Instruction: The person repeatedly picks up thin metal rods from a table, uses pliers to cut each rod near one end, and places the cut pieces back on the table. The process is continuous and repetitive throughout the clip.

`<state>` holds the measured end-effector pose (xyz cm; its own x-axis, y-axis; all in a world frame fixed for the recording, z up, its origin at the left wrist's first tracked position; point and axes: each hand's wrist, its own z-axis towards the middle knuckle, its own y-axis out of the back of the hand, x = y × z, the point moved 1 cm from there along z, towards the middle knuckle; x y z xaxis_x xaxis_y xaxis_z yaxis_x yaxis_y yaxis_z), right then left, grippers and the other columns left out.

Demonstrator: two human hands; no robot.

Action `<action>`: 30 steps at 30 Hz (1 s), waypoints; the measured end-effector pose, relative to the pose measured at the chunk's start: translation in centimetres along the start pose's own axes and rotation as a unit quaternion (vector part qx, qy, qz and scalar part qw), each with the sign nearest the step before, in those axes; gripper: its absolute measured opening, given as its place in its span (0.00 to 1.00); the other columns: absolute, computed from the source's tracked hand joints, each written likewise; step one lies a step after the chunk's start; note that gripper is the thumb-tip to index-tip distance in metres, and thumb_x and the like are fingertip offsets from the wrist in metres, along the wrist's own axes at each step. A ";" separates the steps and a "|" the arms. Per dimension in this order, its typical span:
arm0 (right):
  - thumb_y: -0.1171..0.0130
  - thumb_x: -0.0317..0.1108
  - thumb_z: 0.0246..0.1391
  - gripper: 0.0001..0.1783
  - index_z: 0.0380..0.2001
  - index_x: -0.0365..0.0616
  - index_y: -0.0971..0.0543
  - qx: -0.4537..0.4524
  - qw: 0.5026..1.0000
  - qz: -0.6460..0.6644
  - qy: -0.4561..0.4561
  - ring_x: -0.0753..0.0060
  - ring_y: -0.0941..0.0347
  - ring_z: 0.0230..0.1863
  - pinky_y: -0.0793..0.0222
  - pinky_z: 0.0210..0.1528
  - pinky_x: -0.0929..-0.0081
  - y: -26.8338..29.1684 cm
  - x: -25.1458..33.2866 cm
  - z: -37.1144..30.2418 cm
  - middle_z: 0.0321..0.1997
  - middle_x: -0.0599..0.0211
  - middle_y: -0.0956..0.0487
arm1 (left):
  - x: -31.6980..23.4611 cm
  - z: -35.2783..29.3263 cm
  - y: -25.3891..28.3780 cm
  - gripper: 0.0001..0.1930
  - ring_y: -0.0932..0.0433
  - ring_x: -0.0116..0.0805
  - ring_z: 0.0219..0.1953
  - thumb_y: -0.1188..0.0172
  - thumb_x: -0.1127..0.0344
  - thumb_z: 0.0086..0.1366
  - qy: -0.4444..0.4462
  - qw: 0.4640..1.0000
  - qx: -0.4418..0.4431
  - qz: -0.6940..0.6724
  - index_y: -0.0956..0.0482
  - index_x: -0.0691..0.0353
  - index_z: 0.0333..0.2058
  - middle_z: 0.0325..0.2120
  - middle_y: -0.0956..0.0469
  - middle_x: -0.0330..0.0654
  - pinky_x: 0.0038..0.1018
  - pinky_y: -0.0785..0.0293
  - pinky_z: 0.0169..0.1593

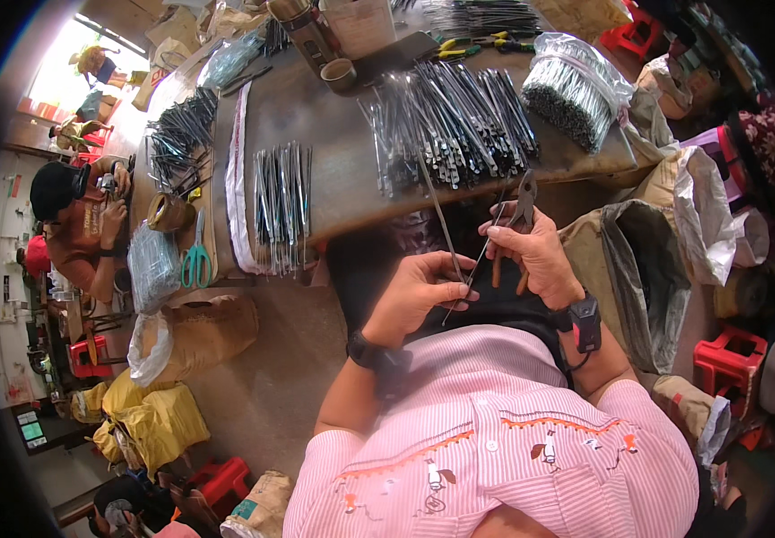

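My left hand (423, 294), in front of my chest, pinches the lower ends of thin metal strips between thumb and fingers. One long strip (442, 220) rises from it toward the table edge. My right hand (544, 258) is closed around pliers (525, 199) with orange handles, their jaws pointing up and away from me. Its thumb and fingertips also seem to steady a second thin strip (481, 255) that slants down to my left hand. Just beyond, a wide pile of similar metal strips (454, 121) lies along the table edge.
On the brown table (342, 170) lie a smaller row of strips (282, 202), a dark heap of strips (181, 134), teal scissors (196, 255) and a plastic-wrapped bundle (575, 90). An open sack (643, 278) stands at my right. Another person (87, 215) works at the left.
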<state>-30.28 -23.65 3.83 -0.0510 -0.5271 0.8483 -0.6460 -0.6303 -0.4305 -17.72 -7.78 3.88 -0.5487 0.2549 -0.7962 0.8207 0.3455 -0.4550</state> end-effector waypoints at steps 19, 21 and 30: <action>0.36 0.29 0.52 0.10 0.36 0.37 0.24 0.023 0.996 -0.074 0.049 0.77 0.25 0.26 0.28 0.30 0.81 0.1 -0.6 -0.5 0.29 0.65 0.21 | 0.8 1.9 -1.1 0.05 0.27 0.23 0.24 0.41 0.68 0.63 0.075 0.981 -0.058 -0.167 0.28 0.59 0.33 0.22 0.26 0.35 0.16 0.36 0.22; 0.38 0.31 0.54 0.10 0.36 0.36 0.24 0.017 0.998 -0.057 0.031 0.76 0.24 0.28 0.27 0.32 0.80 0.3 -0.9 -0.5 0.31 0.62 0.20 | 1.4 2.4 -0.9 0.05 0.29 0.22 0.20 0.39 0.69 0.62 0.039 0.988 -0.057 -0.140 0.27 0.59 0.33 0.21 0.26 0.34 0.14 0.39 0.19; 0.53 0.38 0.56 0.16 0.40 0.37 0.26 0.026 0.917 0.356 -0.181 0.48 0.23 0.41 0.22 0.40 0.62 4.4 -2.4 -0.5 0.46 0.41 0.25 | 1.2 2.2 0.1 0.11 0.33 0.14 0.18 0.38 0.75 0.59 -0.046 0.994 -0.089 -0.047 0.21 0.61 0.41 0.26 0.23 0.32 0.13 0.38 0.20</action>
<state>-33.41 -24.89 0.09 -0.1824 -0.9641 0.1932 -0.5099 -0.0753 -0.8569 -17.93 -9.40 2.00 -0.5977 0.1337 -0.7905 0.7215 0.5196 -0.4577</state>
